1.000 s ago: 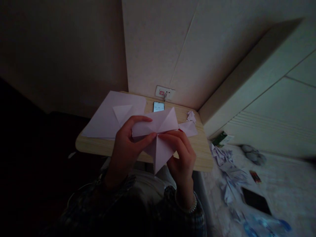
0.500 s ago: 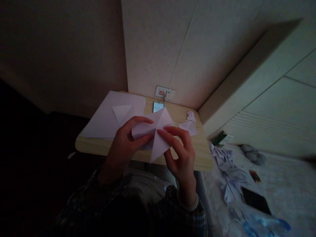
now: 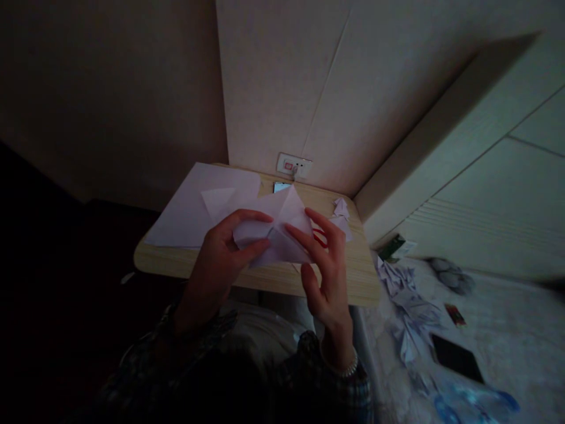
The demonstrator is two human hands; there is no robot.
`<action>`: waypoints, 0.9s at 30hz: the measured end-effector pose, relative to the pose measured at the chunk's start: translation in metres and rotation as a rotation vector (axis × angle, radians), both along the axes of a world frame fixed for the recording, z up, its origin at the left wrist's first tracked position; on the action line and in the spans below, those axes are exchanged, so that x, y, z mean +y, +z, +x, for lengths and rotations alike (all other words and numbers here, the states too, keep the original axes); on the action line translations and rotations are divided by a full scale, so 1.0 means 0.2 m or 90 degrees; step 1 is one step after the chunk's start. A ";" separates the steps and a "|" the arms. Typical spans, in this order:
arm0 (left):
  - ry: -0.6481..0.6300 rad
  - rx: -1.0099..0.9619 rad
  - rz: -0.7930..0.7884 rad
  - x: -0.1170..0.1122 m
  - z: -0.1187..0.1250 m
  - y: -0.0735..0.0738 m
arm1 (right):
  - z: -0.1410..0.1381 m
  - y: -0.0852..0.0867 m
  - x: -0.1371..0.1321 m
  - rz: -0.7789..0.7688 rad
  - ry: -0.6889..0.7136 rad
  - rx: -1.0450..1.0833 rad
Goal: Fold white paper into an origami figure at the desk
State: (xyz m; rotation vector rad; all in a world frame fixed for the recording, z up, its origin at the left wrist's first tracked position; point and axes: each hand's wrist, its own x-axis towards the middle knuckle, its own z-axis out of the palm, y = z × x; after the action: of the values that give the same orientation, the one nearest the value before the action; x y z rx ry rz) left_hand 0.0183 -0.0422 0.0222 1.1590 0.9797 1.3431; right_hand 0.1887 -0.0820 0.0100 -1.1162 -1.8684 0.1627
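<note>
A white folded paper [image 3: 282, 227] is held over the small wooden table [image 3: 265, 277]. My left hand [image 3: 220, 259] pinches its left side, thumb under and fingers curled over the top. My right hand [image 3: 324, 271] presses its fingers flat along the paper's right flap, fingers stretched and slightly apart. Something red [image 3: 320, 235] shows on the table just behind my right fingers.
White sheets [image 3: 198, 206] lie on the table's left part, small folded paper pieces [image 3: 341, 209] at its right, a phone [image 3: 281, 186] near the wall socket [image 3: 293, 166]. To the right a bed holds several crumpled papers [image 3: 406, 306], a dark phone [image 3: 457, 358] and blue plastic [image 3: 477, 403].
The paper's lower pointed flap has been folded up, so the piece is now flatter and nearer the table. My right fingers have straightened out along it.
</note>
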 end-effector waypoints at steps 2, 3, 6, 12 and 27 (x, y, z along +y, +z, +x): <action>0.010 0.017 0.031 0.00 0.00 -0.01 | -0.01 0.00 0.00 0.003 -0.028 0.081; 0.019 0.030 0.053 0.00 0.00 -0.01 | -0.01 0.00 0.01 0.001 -0.041 0.125; 0.046 0.080 0.125 0.00 0.00 -0.03 | -0.04 -0.03 0.03 -0.052 -0.065 0.250; 0.034 0.205 0.189 0.00 -0.01 -0.02 | -0.07 -0.05 0.07 -0.198 -0.014 0.446; -0.060 0.051 -0.017 0.04 -0.05 -0.01 | -0.07 -0.01 0.08 -0.241 0.013 0.545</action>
State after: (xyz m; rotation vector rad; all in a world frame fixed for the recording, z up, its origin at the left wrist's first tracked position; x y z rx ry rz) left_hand 0.0076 -0.0345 0.0207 1.2315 0.9846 1.2139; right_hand 0.1737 -0.0666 0.0070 -1.0356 -1.0946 0.8883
